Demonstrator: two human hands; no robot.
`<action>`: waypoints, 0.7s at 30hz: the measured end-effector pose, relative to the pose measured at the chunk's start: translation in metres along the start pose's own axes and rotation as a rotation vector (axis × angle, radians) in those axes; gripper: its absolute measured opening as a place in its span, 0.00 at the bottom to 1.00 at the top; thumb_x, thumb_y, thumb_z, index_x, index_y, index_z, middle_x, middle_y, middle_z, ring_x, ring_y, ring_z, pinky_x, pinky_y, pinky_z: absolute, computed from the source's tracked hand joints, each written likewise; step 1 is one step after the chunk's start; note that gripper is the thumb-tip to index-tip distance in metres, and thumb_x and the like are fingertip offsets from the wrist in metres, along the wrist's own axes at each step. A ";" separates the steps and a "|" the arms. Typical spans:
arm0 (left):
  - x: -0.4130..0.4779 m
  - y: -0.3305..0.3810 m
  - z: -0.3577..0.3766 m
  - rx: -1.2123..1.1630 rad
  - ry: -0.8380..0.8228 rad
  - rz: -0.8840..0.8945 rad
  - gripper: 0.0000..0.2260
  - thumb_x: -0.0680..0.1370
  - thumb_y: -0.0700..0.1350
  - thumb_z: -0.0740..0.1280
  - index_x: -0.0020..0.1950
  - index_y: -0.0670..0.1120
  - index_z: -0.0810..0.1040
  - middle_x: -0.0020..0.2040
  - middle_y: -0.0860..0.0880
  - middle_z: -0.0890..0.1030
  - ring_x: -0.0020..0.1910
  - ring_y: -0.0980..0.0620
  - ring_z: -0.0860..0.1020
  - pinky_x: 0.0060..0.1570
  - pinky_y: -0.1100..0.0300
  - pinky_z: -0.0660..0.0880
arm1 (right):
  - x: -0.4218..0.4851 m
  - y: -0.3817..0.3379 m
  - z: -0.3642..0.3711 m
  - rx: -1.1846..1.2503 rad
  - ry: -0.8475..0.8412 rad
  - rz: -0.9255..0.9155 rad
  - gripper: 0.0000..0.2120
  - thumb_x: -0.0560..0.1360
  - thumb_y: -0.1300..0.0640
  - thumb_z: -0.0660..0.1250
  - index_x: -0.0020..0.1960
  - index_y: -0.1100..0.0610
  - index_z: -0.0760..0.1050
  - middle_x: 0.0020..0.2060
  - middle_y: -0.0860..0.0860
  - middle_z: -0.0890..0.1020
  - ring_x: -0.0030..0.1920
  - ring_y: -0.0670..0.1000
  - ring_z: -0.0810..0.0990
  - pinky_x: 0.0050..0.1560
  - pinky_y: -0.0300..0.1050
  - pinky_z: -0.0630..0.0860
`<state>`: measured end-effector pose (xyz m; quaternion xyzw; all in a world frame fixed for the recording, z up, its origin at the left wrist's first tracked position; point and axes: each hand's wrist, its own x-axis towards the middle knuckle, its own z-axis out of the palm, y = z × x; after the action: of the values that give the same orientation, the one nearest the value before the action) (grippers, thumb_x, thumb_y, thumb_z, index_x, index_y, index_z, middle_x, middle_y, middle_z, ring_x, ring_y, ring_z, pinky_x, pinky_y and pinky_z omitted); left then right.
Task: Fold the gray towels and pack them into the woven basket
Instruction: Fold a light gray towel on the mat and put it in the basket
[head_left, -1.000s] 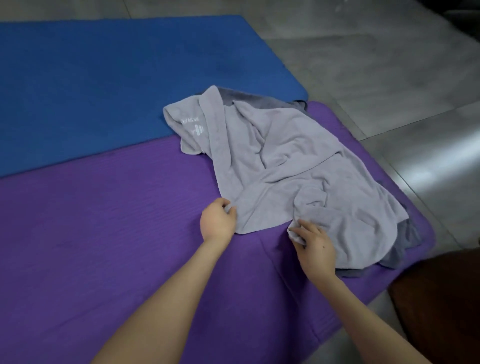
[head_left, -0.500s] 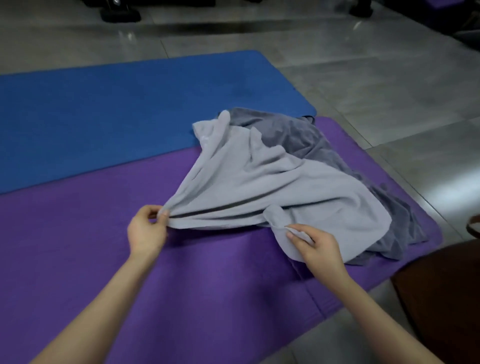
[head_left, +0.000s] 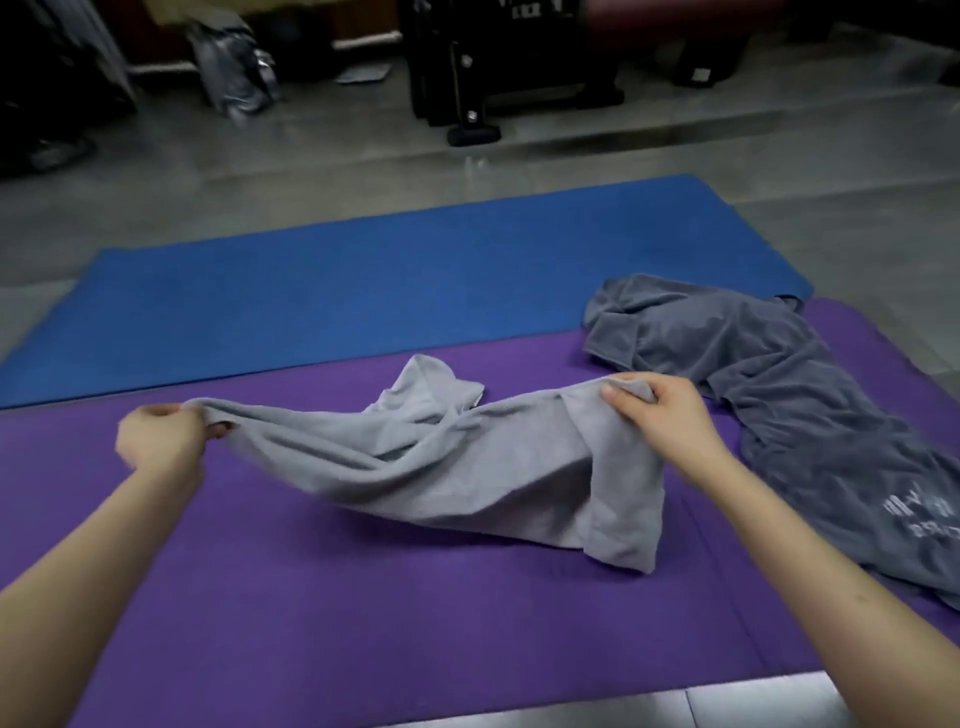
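**A:** How far along is the folding?

**B:** Barely begun. The left hand and right hand each grip an end of the light gray towel, which sags unfolded over the middle of the purple mat. The left hand is blurred, so its grip is only probable.

**A:** And the rest?

**B:** The dark gray towel lies crumpled along the mat's right edge. No woven basket is in view.

dark gray towel cut off right
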<state>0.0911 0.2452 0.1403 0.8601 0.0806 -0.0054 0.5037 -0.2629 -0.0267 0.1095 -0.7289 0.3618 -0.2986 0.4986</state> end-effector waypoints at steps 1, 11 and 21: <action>0.008 0.002 -0.010 0.048 0.034 0.017 0.08 0.72 0.34 0.66 0.50 0.36 0.79 0.38 0.41 0.81 0.39 0.48 0.75 0.34 0.59 0.72 | 0.004 -0.001 0.005 -0.030 0.001 -0.003 0.05 0.75 0.60 0.69 0.49 0.58 0.83 0.44 0.46 0.84 0.42 0.35 0.78 0.48 0.29 0.72; 0.004 -0.050 0.013 0.734 -0.200 0.419 0.16 0.75 0.42 0.60 0.62 0.47 0.77 0.56 0.39 0.77 0.52 0.39 0.75 0.48 0.52 0.73 | 0.006 -0.008 0.065 -0.159 -0.163 -0.013 0.07 0.74 0.56 0.69 0.41 0.45 0.81 0.41 0.38 0.83 0.47 0.38 0.80 0.48 0.32 0.73; -0.009 -0.112 0.087 1.335 -0.580 1.018 0.31 0.74 0.63 0.60 0.75 0.56 0.55 0.68 0.51 0.70 0.66 0.46 0.67 0.66 0.46 0.59 | -0.011 -0.062 0.043 -0.005 -0.302 -0.031 0.06 0.72 0.54 0.71 0.47 0.53 0.84 0.45 0.45 0.85 0.49 0.40 0.82 0.49 0.30 0.75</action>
<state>0.0721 0.2228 0.0012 0.8707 -0.4625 -0.0441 -0.1612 -0.2201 0.0190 0.1527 -0.7723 0.2721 -0.1926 0.5407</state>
